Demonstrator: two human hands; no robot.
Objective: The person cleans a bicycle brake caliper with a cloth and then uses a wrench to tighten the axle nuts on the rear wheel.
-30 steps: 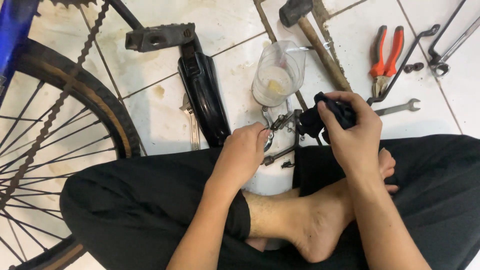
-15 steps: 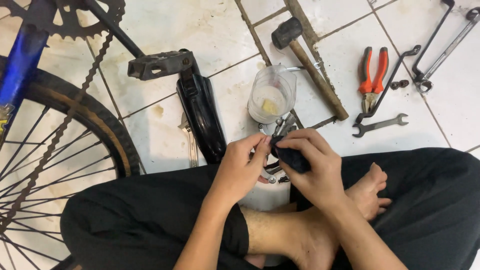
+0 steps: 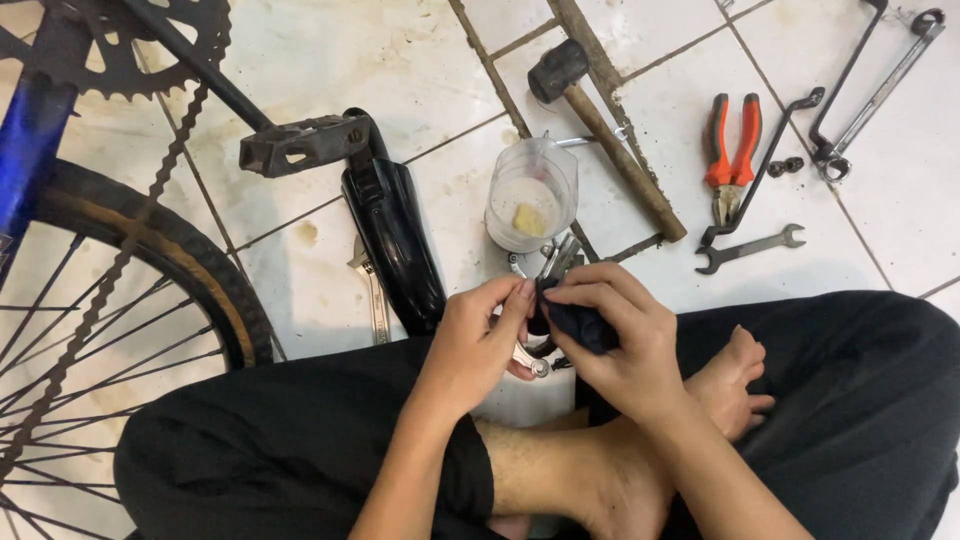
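Hands (image 3: 560,335) gripping upright metal part (image 3: 555,262)

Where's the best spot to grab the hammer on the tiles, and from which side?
Probably the bare wooden handle of the hammer, near its lower end, coming from above. It lies flat and slanted on the floor tiles, with its black head far up by the plastic cup, so mid-handle is crowded.
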